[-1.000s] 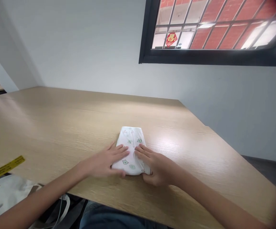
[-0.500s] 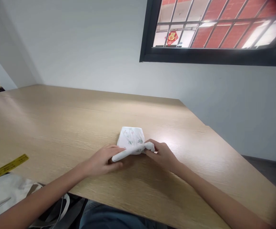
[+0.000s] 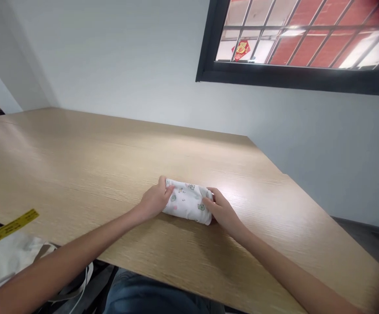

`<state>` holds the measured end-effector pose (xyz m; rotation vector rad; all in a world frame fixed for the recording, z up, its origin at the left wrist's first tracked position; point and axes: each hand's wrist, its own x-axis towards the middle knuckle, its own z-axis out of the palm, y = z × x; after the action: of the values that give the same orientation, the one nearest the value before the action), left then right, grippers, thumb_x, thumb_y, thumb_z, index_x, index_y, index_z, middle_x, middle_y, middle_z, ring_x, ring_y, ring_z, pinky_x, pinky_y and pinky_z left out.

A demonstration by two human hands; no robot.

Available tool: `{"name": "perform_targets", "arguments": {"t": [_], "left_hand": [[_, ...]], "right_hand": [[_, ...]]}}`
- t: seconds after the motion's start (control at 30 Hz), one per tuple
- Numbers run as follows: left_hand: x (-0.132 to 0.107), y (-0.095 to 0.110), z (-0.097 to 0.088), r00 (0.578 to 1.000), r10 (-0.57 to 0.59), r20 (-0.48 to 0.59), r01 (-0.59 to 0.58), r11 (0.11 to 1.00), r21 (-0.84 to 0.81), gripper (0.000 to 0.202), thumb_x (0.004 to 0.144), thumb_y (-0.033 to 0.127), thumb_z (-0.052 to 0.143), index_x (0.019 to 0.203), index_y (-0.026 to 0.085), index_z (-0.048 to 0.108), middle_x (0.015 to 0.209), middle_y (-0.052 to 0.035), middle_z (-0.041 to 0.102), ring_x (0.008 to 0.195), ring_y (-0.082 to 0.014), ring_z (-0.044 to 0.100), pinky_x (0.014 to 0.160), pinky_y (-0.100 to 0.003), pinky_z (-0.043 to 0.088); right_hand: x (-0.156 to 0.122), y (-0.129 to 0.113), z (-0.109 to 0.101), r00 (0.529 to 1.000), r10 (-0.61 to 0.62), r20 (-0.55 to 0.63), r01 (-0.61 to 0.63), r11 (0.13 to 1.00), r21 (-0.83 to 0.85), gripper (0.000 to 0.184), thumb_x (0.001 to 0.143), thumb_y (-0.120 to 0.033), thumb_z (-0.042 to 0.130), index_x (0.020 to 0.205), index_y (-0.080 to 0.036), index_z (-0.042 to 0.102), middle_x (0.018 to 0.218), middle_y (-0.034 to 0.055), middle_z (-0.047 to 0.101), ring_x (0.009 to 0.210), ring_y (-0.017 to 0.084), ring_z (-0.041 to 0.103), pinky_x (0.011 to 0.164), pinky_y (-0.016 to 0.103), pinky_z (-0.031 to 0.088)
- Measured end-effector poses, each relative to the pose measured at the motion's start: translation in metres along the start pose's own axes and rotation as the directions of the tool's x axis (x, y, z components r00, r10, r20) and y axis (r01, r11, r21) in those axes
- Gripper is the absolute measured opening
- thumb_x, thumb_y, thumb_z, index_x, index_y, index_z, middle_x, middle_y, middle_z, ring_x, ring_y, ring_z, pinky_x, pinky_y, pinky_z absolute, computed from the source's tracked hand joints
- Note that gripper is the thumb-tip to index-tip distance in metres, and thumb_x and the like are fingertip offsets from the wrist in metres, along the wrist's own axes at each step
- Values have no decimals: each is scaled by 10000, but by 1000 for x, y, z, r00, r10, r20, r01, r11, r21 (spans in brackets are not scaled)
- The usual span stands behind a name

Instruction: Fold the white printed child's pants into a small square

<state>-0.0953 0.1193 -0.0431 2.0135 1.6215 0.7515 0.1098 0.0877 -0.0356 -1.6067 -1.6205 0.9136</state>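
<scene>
Small white cloth bundle (image 3: 188, 202), printed with little green and pink figures, lay folded into a short roll on the tabletop (image 3: 78, 161), near the front edge and roughly midway between the two forearms. It lay crosswise to the person.

Left hand (image 3: 155, 200) cupped the bundle's left end, fingers (image 3: 167, 188) curled over the top edge and gripping the cloth. Right hand (image 3: 220, 210) pressed against the right end, thumb on the upper face, fingers wrapped round the near corner, also closed on the cloth. The bundle rested on the wood, not lifted.

Judgement on doing the fold well: both ends want even pressure so that the roll stays square and no layer slips out sideways. The right corner looked slightly looser than the left, so it would pay to tuck that edge under before pressing flat. Palms held low should flatten trapped air better than fingertips alone.

A yellow ruler (image 3: 8, 227) poked over the tabletop's near left edge, well apart from the hands. Below it hung a pale tote bag (image 3: 2, 261). A barred window (image 3: 307, 39) sat high on the wall behind.
</scene>
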Motion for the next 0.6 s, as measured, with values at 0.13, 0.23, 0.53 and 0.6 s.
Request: {"name": "perform_targets", "arguments": {"t": [0.13, 0.23, 0.53, 0.6], "left_hand": [[-7, 8, 5, 983, 129, -127, -111, 984, 141, 483, 899, 312, 337, 1340, 124, 279, 1292, -184, 428, 1178, -306, 416, 950, -467, 309], [-13, 11, 10, 878, 478, -30, -442, 833, 334, 421, 925, 270, 278, 1334, 187, 339, 1426, -72, 275, 1330, -255, 167, 1076, -470, 41], [-29, -24, -5, 948, 305, 86, -316, 935, 163, 533, 915, 440, 274, 1343, 123, 307, 1390, -116, 335, 1304, -231, 238, 1077, -444, 135], [-26, -30, -10, 979, 204, 1, -204, 978, 49, 543, 905, 436, 293, 1321, 89, 324, 1377, -147, 340, 1293, -250, 253, 1071, -447, 151]], "right_hand": [[-9, 0, 12, 858, -485, -169, 400, 837, -374, 465, 834, -200, 363, 1295, -162, 314, 1223, 165, 432, 1097, 275, 458, 867, 463, 431], [-17, -3, 27, 708, -706, 22, 559, 541, -629, 470, 859, -186, 349, 1327, -173, 310, 1338, 137, 374, 1264, 295, 275, 1042, 541, 198], [-28, 20, 4, 936, -351, 26, 323, 830, -455, 459, 884, -445, 332, 1224, -138, 367, 1254, 185, 433, 1198, 314, 366, 970, 520, 339], [-35, 21, -2, 946, -324, -23, 303, 905, -297, 348, 874, -413, 367, 1147, -197, 372, 1162, 139, 484, 1111, 274, 448, 921, 476, 396]]}}
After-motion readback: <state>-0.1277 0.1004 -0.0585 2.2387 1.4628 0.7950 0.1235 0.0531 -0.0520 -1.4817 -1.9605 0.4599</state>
